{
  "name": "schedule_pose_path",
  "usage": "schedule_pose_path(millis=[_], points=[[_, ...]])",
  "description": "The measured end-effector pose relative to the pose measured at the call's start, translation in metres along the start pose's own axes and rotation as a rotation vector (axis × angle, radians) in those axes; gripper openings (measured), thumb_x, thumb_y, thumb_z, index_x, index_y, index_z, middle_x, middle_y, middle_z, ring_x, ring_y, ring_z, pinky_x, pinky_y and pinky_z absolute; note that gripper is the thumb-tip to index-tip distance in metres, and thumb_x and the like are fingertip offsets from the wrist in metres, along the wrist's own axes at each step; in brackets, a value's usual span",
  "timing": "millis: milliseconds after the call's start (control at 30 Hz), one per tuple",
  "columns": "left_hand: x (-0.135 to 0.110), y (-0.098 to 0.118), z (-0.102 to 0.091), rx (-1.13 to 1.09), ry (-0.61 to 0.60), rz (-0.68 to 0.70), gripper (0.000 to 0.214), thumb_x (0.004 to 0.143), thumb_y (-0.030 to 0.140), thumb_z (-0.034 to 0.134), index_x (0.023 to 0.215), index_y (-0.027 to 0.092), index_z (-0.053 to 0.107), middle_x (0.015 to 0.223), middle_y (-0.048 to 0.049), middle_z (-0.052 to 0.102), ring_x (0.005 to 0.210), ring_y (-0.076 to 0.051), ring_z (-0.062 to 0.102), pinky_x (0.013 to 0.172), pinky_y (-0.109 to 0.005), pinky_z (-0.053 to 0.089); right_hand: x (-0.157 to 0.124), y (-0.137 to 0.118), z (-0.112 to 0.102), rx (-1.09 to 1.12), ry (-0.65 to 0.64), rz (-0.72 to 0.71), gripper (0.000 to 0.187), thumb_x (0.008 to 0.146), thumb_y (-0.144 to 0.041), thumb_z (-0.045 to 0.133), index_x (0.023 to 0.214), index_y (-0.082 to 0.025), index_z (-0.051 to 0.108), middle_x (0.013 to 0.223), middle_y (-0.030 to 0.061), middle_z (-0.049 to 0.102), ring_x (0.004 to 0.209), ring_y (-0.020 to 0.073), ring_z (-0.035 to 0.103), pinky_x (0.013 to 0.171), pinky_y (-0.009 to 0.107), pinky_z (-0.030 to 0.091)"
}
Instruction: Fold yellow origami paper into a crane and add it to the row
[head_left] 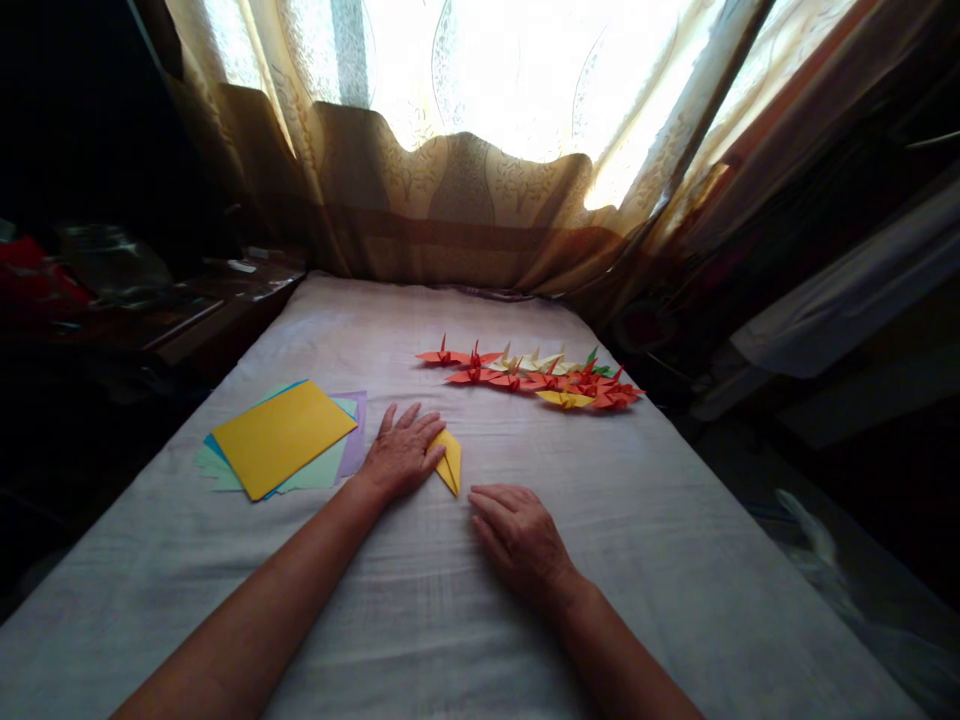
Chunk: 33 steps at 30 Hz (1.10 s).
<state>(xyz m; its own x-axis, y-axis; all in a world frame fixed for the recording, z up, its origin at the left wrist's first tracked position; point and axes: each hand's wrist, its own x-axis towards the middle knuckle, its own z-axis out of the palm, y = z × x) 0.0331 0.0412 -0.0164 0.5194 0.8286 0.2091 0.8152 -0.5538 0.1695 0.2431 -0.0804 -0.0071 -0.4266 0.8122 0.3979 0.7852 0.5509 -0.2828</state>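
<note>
My left hand (401,452) lies flat with its fingers stretched out, pressing down on one side of a folded yellow paper (450,464) on the cloth-covered table (420,620). My right hand (517,535) rests flat on the cloth just below and to the right of the paper, its fingertips close to the paper's lower corner and holding nothing. A stack of coloured paper sheets (281,438), yellow on top, lies to the left of my left hand. Several folded paper cranes (536,375) in red, orange, yellow and cream sit in a row further back.
Patterned curtains (465,200) hang behind the table with bright window light through them. A dark side table (202,310) with a glass jar (112,262) stands at the left. Dark furniture and pale fabric (840,300) crowd the right side.
</note>
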Motion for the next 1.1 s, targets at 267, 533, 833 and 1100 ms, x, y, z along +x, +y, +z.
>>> schedule_pose_path(millis=[267,533,833,1100], points=[[-0.013,0.013,-0.014,0.092,0.154,-0.082,0.032,0.097,0.035,0.046,0.117,0.023,0.067,0.112,-0.0101,0.069,0.113,-0.031,0.056,0.110,-0.056,0.025,0.029,-0.011,0.021,-0.146,-0.079,0.210,0.055,0.091,-0.033,0.058,0.142,-0.014,0.049,0.147,0.0153,0.050,0.137,0.0321,0.044,0.110,0.051,0.039],[-0.035,0.009,-0.025,0.114,0.113,-0.044,0.028,0.095,0.030,0.048,0.113,0.021,0.068,0.099,-0.0089,0.067,0.098,-0.028,0.057,0.093,-0.046,0.037,0.028,-0.008,0.032,-0.178,-0.088,0.316,0.052,0.095,-0.039,0.054,0.140,-0.015,0.051,0.145,0.0179,0.051,0.136,0.0320,0.045,0.111,0.056,0.032],[-0.055,0.019,-0.027,0.139,0.083,-0.009,0.022,0.094,0.026,0.050,0.102,0.022,0.071,0.090,-0.0074,0.067,0.088,-0.026,0.057,0.084,-0.042,0.040,0.063,-0.011,0.041,-0.121,-0.164,0.180,0.055,0.098,-0.044,0.047,0.147,-0.018,0.044,0.154,0.0132,0.040,0.145,0.0289,0.033,0.117,0.055,0.022],[-0.053,0.021,-0.030,0.160,0.057,-0.014,0.022,0.094,0.025,0.051,0.101,0.023,0.072,0.089,-0.0075,0.068,0.088,-0.026,0.060,0.083,-0.042,0.042,0.052,0.008,0.019,-0.102,-0.364,0.330,0.061,0.099,-0.049,0.040,0.152,-0.018,0.035,0.160,0.0103,0.026,0.149,0.0272,0.023,0.119,0.058,0.015]])
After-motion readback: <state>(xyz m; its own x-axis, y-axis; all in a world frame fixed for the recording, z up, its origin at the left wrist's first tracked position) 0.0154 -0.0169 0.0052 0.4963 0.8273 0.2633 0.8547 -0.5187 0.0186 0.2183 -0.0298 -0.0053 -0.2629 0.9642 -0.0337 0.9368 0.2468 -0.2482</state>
